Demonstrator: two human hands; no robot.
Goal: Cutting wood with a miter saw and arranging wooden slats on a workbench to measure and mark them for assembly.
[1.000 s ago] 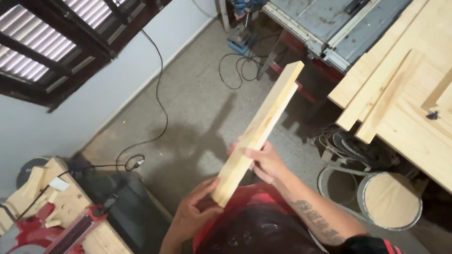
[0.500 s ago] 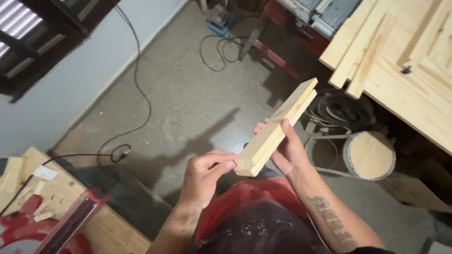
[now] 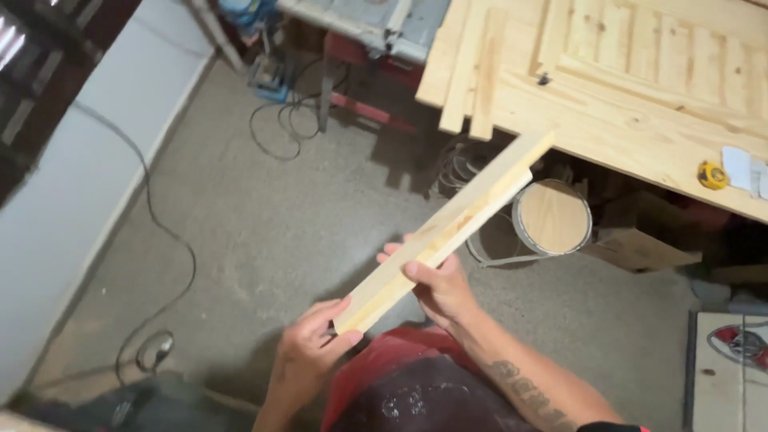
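Held in the air above a concrete floor [image 3: 264, 232], so a loosened pinch at the near end could let the pale wooden strip [image 3: 444, 232] swing down and drop. Left hand [image 3: 308, 352] nipping that near end between thumb and fingers [image 3: 324, 310], barely parted. Right hand [image 3: 440, 288] wrapped round the middle from below, thumb on top, clenched on the wood. Beyond the fingers, a round wooden-topped bucket [image 3: 552, 218]; farther right, a desk [image 3: 640, 136] carrying a panelled door and a yellow tape measure [image 3: 711, 174].
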